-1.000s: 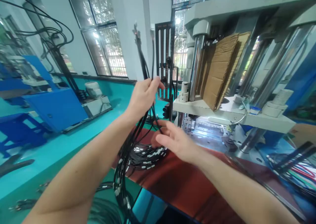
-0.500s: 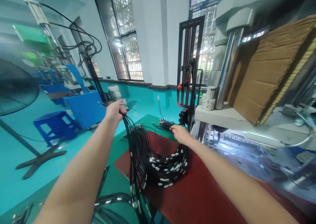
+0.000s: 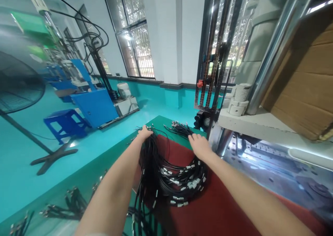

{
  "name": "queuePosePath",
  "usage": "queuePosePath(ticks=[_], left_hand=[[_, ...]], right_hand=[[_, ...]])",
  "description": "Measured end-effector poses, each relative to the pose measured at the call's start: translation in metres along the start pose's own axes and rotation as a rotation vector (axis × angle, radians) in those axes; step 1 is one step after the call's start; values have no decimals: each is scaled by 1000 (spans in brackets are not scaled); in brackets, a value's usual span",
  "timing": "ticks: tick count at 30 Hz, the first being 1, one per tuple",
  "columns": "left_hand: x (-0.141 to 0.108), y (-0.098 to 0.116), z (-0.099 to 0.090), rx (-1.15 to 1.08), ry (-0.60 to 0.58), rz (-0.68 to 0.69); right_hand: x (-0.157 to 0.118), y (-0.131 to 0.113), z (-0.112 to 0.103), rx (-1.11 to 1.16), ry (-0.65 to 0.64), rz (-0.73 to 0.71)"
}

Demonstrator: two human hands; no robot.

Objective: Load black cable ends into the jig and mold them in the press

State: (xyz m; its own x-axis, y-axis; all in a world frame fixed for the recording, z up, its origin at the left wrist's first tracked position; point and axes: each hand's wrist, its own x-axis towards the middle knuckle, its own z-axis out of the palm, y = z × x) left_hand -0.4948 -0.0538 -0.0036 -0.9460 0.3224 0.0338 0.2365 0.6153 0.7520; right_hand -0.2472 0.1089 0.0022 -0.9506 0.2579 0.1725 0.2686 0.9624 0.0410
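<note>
A thick bundle of black cables (image 3: 179, 180) with white labels lies curved over the red sheet (image 3: 208, 208). My left hand (image 3: 145, 133) is closed around the bundle's left end, near its metal tips. At the right end, my right hand (image 3: 199, 145) rests with bent fingers on the cables, just below the tips that spread over the green tabletop (image 3: 158, 122). Its fingertips and whatever they grip are hidden. Some cables hang down at the left side of the red sheet.
More cable bundles (image 3: 75, 203) lie at the lower left. A machine with a pale platform (image 3: 273, 125) and a cardboard sheet (image 3: 304, 76) stands close at the right. A blue stool (image 3: 66, 123) and a fan (image 3: 20, 83) are on the left.
My left hand has come down and right, bringing the raised cables onto the bundle. A cable that stood up near my right hand is now down. The view has shifted.
</note>
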Motion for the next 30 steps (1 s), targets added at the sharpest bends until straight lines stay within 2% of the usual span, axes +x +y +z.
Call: queuePosePath(ticks=[2,5,7,9,11,12,16,20,23,26,30], left_hand=[[-10,-5,2,119,-35,60],[-38,-5,2,202,-177,261],[-66,-4,0,251,-305,450],[-95,-5,-4,347,-403,690],[-120,-8,-12,463,-471,894],[-129,-10,-16,509,-496,950],[-140,-15,-29,558,-542,972],[-140,-10,-27,537,-545,997],[-152,0,-19,542,-564,1065],[-176,8,-11,541,-592,1145],[-203,9,-3,630,-589,1225]], right_hand=[[2,-26,-1,9,12,-176],[7,-67,4,48,-24,-440],[8,-86,10,65,-59,-559],[6,-91,13,75,-86,-620],[3,-82,10,81,-99,-632],[1,-73,7,84,-103,-624],[-14,-17,-10,89,-113,-541],[-34,28,-17,107,-126,-472],[-45,37,-13,122,-129,-433],[-50,35,-6,137,-111,-390],[-52,32,-3,148,-73,-350]])
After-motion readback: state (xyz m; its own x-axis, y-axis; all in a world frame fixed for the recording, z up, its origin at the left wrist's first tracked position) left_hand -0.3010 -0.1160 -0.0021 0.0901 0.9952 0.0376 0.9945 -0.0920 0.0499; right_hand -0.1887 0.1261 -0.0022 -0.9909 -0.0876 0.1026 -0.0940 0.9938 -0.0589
